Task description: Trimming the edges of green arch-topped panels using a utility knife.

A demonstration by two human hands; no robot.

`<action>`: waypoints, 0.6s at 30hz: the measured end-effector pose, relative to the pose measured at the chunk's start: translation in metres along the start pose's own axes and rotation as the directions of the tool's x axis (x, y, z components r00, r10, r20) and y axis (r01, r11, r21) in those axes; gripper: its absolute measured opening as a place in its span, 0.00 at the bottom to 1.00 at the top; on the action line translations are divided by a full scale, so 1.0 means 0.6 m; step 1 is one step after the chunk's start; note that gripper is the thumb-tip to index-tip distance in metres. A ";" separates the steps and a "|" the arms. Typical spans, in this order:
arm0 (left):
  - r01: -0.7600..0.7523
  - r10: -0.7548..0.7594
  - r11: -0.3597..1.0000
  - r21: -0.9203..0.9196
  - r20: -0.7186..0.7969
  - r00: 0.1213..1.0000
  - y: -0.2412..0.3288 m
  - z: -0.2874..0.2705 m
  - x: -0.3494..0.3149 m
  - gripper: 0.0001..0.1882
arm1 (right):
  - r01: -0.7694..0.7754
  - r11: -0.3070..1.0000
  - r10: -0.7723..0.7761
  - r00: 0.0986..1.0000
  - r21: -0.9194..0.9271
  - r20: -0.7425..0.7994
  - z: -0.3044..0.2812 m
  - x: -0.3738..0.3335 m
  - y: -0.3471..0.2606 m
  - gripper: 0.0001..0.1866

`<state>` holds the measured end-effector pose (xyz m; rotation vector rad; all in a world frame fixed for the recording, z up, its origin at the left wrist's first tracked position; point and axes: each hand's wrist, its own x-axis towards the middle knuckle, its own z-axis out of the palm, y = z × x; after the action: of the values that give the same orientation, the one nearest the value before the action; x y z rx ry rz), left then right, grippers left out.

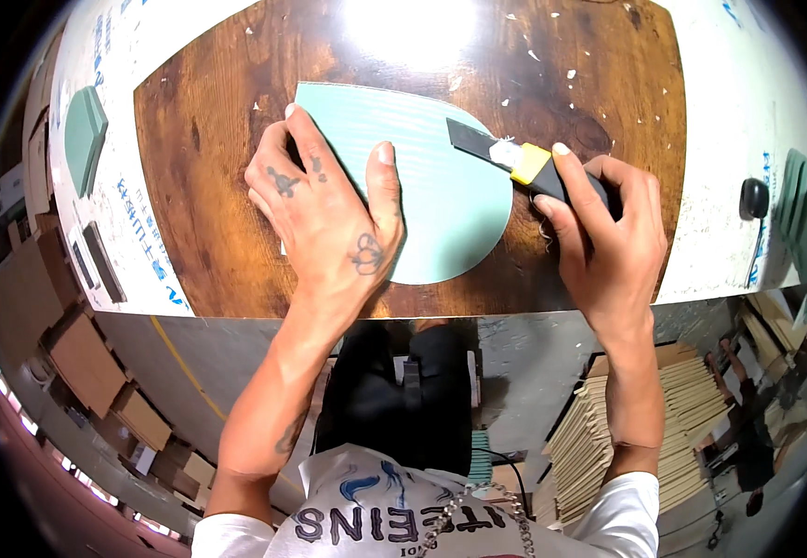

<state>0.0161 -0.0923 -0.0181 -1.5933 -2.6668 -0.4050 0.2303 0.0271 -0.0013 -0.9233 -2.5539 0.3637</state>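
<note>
A pale green sheet (450, 209) with one pointed corner and a rounded right side lies on the dark wood-look board. Over its left edge rests my left hand (324, 205), thumb and index finger spread wide apart, the other fingers partly bent. My right hand (613, 232) is closed around a black and yellow utility knife (535, 165), index finger stretched along its top. The knife's dark, wide blade (471, 139) reaches over the sheet near its curved right edge. A whitish scrap clings where blade and handle meet. Whether the blade touches the sheet, I cannot tell.
Pale shavings dot the wood-look board (599, 102). Cut green pieces (85, 139) lie at the far left, with more green pieces (805, 209) at the far right. A small black object (754, 198) sits near those. Stacked tan strips (599, 446) stand below the table on the right.
</note>
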 end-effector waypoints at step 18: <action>-0.225 0.218 0.974 0.042 0.120 0.968 0.019 0.008 0.060 0.29 | -0.234 0.971 0.233 0.972 0.046 0.034 -0.021 -0.112 -0.071 0.27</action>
<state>0.0093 -0.0549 -0.0153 -1.9255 -2.5110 -0.2380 0.2593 -0.0474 0.0068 -1.2117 -2.4535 0.5092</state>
